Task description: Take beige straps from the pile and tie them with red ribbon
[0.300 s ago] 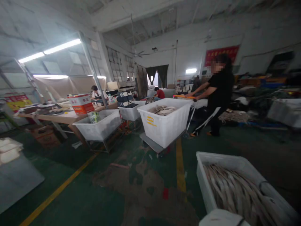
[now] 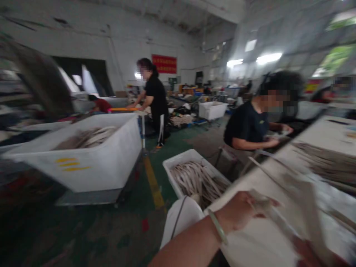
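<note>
My left hand (image 2: 241, 210), with a pale bangle (image 2: 218, 227) on its wrist, reaches over the white table (image 2: 250, 241). Its fingers are closed on a light fabric strip (image 2: 274, 215) that runs down to the right. At the lower right, my right hand (image 2: 308, 252) is blurred and partly cut off near the strip's other end; its fingers cannot be made out. More beige strips (image 2: 328, 159) lie along the table beyond my hands.
A white bin (image 2: 172, 181) of beige strips stands left of the table. Farther left, a person in black (image 2: 155, 96) grips the orange handle of a trolley with a large white tub (image 2: 111, 167). Another person (image 2: 250, 122) sits working at the table.
The view has swung to the right, bringing the table, the seated person and my hands with the strip into sight. The trolley tub appears nearer and farther left.
</note>
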Demonstrator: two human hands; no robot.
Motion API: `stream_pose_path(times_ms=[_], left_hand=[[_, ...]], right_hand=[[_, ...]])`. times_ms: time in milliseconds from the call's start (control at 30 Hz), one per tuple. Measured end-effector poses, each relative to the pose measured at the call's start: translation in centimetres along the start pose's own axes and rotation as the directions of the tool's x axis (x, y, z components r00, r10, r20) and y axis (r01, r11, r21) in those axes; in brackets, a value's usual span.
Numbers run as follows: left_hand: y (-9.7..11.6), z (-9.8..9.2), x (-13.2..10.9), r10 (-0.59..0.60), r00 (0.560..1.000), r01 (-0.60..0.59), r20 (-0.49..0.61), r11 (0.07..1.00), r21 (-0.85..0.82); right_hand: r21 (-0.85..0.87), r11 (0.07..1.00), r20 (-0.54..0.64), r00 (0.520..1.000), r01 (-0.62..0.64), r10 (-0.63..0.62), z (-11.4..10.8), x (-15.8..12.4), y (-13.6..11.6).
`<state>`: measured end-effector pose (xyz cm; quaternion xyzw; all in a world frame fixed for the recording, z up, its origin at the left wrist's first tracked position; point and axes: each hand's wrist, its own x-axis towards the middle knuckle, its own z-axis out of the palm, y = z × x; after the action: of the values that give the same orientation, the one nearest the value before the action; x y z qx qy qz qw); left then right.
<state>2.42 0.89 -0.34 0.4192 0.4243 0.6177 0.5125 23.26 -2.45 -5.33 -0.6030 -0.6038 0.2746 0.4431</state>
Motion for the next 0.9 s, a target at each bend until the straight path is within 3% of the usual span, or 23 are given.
stream_pose_path(times_ms=[100,167,233,333,400,467,533,667,767,833,900], left_hand=[[-2.7,5.5,0.8,-0.071,0.970,0.086,0.233,0.995,-0.053],[-3.9,7.7,1.0,-0.093,0.940,0.123,0.329,0.990,-0.071],[-4.6,8.8,1.1,-0.086,0.915,0.132,0.395,0.987,-0.091],[-4.9,9.2,0.9,-0.059,0.858,0.116,0.510,0.990,-0.080],[-5.0,9.2,0.6,-0.031,0.840,0.069,0.542,0.996,-0.049],[-5.1,9.1,0.3,-0.019,0.846,0.055,0.533,0.997,-0.053],[-5.4,9.1,0.0,-0.076,0.829,0.142,0.554,0.987,-0.077],[-5.7,9.0,-0.1,-0.174,0.720,0.328,0.672,0.938,-0.108],[-5.5,8.8,0.0,-0.130,0.698,0.302,0.704,0.945,-0.125],[-5.1,8.7,-0.1,-0.103,0.697,0.196,0.710,0.979,-0.050],[-4.8,8.8,-0.3,-0.111,0.654,0.104,0.748,0.993,0.056]], right_hand=[[-0.004,0.982,-0.049,0.981,-0.188,0.188,-3.5,-3.0,0.8],[0.090,0.961,-0.051,0.963,-0.261,0.266,-4.3,-3.4,0.2],[0.179,0.957,-0.121,0.960,-0.228,0.252,-5.0,-2.9,-0.7],[0.168,0.983,-0.175,0.979,-0.072,0.101,-5.9,-1.9,-1.6],[0.092,0.995,-0.022,0.998,-0.049,0.052,-5.8,-1.6,-1.5],[-0.025,0.994,0.180,0.978,-0.105,0.108,-5.1,-1.8,-1.1],[-0.145,0.980,0.306,0.936,-0.137,0.176,-4.2,-2.1,-0.7],[-0.290,0.957,0.407,0.904,-0.010,0.133,-4.0,-2.2,-0.3],[-0.202,0.977,0.478,0.877,0.067,0.039,-5.4,-1.7,-0.7],[-0.017,0.998,0.421,0.906,0.053,-0.041,-6.4,-1.0,-1.4],[0.229,0.973,0.333,0.942,-0.026,-0.053,-6.8,-0.2,-2.3]])
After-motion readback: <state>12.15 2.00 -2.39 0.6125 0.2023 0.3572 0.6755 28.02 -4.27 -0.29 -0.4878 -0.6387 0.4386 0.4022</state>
